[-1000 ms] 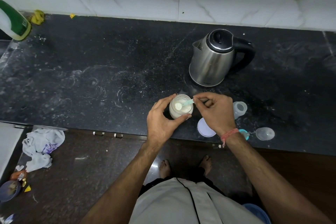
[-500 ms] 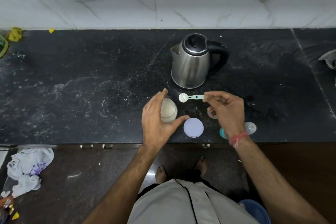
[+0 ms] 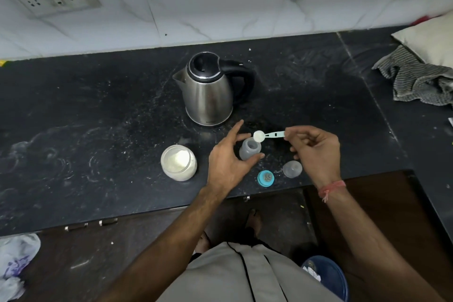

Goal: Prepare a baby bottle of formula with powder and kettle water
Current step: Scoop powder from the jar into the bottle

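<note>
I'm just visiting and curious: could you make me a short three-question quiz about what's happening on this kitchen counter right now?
1. True or false: the scoop in the right hand holds white powder.
2. Which stands farthest from the person? A) powder jar B) kettle C) baby bottle
3. Fill in: the scoop's bowl hovers over the open mouth of the ____.

Key
1. True.
2. B; the kettle stands nearest the wall.
3. Baby bottle. The left hand is cupped beside the bottle, thumb at its base; a firm grip cannot be confirmed.
</note>
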